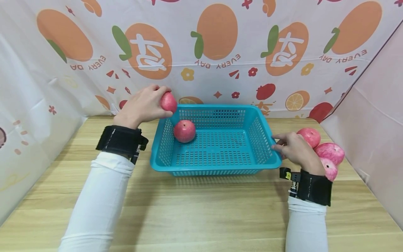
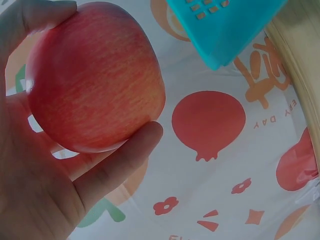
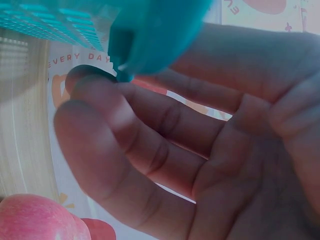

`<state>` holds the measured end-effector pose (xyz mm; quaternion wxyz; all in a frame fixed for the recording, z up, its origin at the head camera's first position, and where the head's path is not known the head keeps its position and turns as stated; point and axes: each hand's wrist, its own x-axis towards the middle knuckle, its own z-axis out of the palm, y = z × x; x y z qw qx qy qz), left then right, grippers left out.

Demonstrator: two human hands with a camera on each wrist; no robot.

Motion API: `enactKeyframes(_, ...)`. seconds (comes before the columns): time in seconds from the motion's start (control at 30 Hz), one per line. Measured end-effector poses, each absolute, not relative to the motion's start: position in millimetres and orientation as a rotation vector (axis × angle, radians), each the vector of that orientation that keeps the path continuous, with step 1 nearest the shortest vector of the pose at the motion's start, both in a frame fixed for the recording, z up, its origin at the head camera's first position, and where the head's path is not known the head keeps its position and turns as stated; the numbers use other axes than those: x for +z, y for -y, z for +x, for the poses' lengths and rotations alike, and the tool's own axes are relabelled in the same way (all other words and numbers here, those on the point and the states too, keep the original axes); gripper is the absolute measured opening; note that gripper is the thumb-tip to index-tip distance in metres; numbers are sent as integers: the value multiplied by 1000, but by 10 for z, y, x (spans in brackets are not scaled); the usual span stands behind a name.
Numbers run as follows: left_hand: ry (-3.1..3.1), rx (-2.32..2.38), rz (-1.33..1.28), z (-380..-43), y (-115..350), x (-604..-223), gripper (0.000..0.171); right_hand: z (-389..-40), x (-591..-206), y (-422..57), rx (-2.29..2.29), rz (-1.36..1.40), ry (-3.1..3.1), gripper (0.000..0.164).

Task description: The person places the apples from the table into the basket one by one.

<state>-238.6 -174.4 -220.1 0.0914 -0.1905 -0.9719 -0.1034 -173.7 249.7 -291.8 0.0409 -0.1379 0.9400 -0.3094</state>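
In the head view my left hand (image 1: pixel 143 106) holds a red apple (image 1: pixel 168 102) up by the back left corner of a blue plastic basket (image 1: pixel 214 168). The left wrist view shows this apple (image 2: pixel 97 80) close up, with thumb and fingers spread round its sides. A second apple (image 1: pixel 184 131) sits inside the basket at its left end. My right hand (image 1: pixel 297 150) grips the basket's right rim. Seen from the right wrist, the fingers (image 3: pixel 150 135) curl under the rim (image 3: pixel 165 40).
Several apples (image 1: pixel 329 153) lie bunched on the wooden table (image 1: pixel 214 217), to the right of my right hand and partly behind it. A white cloth with fruit prints (image 1: pixel 217 84) hangs behind the basket, and pale cloth (image 1: pixel 374 115) closes off the right side.
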Motion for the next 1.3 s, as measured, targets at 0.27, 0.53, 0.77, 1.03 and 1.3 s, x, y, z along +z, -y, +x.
enactKeyframes(0.27,2911,-299,-561,-2403,1697,-2207,68,-1736,-2917,-2496,-947,-417,-2880,45)
enactKeyframes(0.53,2900,-295,-595,-2409,1646,-2240,67,-1728,-2915,-2483,-956,-387,-2858,44)
enactKeyframes(0.77,2901,-304,-607,-2433,1594,-2279,67,-1721,-2915,-2479,-954,-386,-2857,45)
enactKeyframes(1.03,2907,-314,-623,-2467,1530,-2309,68,-1718,-2913,-2487,-957,-380,-2858,44)
enactKeyframes(1.3,2901,-322,-639,-2478,1458,-2336,67,-1727,-2924,-2496,-957,-408,-2866,45)
